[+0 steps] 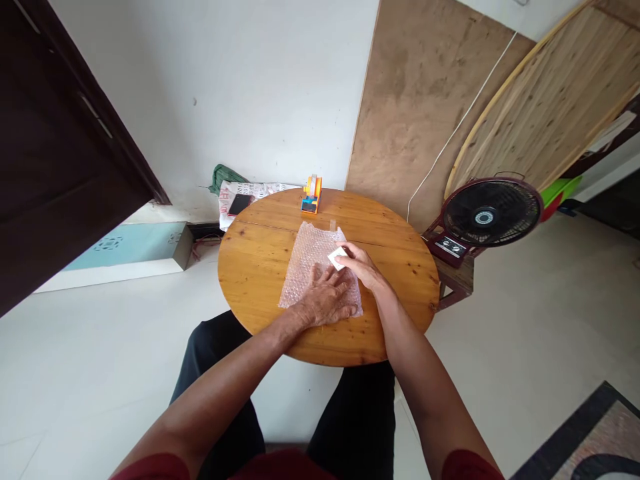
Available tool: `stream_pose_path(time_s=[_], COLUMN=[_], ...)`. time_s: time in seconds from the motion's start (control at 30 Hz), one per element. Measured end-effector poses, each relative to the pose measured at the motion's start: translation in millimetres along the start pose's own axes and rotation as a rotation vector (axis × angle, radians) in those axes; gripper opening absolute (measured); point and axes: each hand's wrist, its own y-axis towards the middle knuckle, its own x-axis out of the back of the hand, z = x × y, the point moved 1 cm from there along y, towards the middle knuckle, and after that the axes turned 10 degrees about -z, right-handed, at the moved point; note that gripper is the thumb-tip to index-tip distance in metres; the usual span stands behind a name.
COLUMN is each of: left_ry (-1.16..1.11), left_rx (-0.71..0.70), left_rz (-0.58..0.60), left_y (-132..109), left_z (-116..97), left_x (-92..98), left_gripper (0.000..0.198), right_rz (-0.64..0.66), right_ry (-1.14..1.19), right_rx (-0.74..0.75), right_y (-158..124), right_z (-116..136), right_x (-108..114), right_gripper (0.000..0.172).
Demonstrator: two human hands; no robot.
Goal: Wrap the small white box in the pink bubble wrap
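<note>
We see the round wooden table (260,267) bare on both sides of the bubble wrap (313,257), which lies flat near its middle, well back from the far rim where an orange tape dispenser (311,195) stands. Our left hand (327,300) presses palm-down on the crinkly sheet's near end, fingers spread flat. Our right hand (361,265) reaches in beside it, its fingers pinching a small white piece (338,257) on the wrap.

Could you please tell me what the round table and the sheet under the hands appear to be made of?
The round orange-brown table looks like varnished wood: plank seams, dark knots, slight sheen. The clear bubbled sheet looks like plastic bubble wrap: translucent, with rows of small bubbles.
</note>
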Motion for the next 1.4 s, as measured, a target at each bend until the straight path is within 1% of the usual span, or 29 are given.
stream_pose_path(time_s=[0.1, 0.17, 0.23, 0.3, 0.33, 0.4, 0.47, 0.53, 0.6, 0.67, 0.73, 0.83, 0.9, 0.97, 1.07, 1.13, 1.23, 1.4], left_ry=[-0.035, -0.087, -0.144, -0.178, -0.171, -0.123, -0.066, -0.032, -0.009, 0.007, 0.009, 0.008, -0.002, -0.021, -0.048, -0.060, -0.065, -0.074], left_rx=[0.014, 0.020, 0.045, 0.120, 0.171, 0.252, 0.273, 0.251, 0.212, 0.190, 0.204, 0.226, 0.221, 0.218, 0.237, 0.255, 0.265, 0.252], left_rz=[-0.026, -0.062, -0.120, -0.196, -0.232, -0.270, -0.257, -0.214, -0.185, -0.180, -0.185, -0.184, -0.189, -0.193, -0.199, -0.201, -0.194, -0.202], left_y=[-1, -1, 0, 2, 3, 5, 5, 2, -2, -8, -12, -14, -14, -14, -14, -14, -14, -14], left_z=[-2, -2, 0, 6, 10, 21, 33, 42, 47, 49, 48, 47, 47, 48, 49, 49, 49, 49], left_x=[4.3, 7.5, 10.8, 14.6, 16.8, 21.5, 25.0, 25.8, 23.8, 20.4, 17.6, 16.3, 16.8, 17.6, 17.9, 17.8, 17.8, 18.3], left_gripper=[0.077, 0.072, 0.055, 0.033, 0.027, 0.025, 0.026, 0.030, 0.043, 0.062, 0.075, 0.078, 0.078, 0.078, 0.082, 0.085, 0.089, 0.090], right_rz=[0.009, 0.000, -0.012, -0.021, -0.025, -0.031, -0.026, -0.004, 0.041, 0.107, 0.170, 0.230, 0.250, 0.235, 0.174, 0.142, 0.116, 0.133], right_ry=[-0.012, -0.025, -0.025, -0.022, -0.023, -0.026, -0.024, -0.023, -0.039, -0.063, -0.072, -0.072, -0.078, -0.105, -0.151, -0.148, -0.159, -0.178], right_rx=[0.001, -0.001, 0.006, 0.016, 0.019, 0.017, 0.017, 0.027, 0.045, 0.059, 0.071, 0.076, 0.083, 0.107, 0.139, 0.146, 0.172, 0.189], right_y=[-3, -4, -3, 0, 1, 4, 5, 4, 1, -4, -8, -12, -12, -11, -9, -8, -7, -8], right_z=[0, 1, 1, -2, -5, -10, -14, -13, -8, -1, 4, 6, 5, 2, -3, -6, -7, -7], right_x=[1, 0, -1, -1, -1, 0, 0, 0, 0, 0, 0, 1, 3, 4, 2, -1, -4, -6], right_gripper=[0.054, 0.054, 0.054, 0.054, 0.054, 0.054, 0.055, 0.057, 0.059, 0.061, 0.064, 0.070, 0.070, 0.064, 0.049, 0.043, 0.043, 0.046])
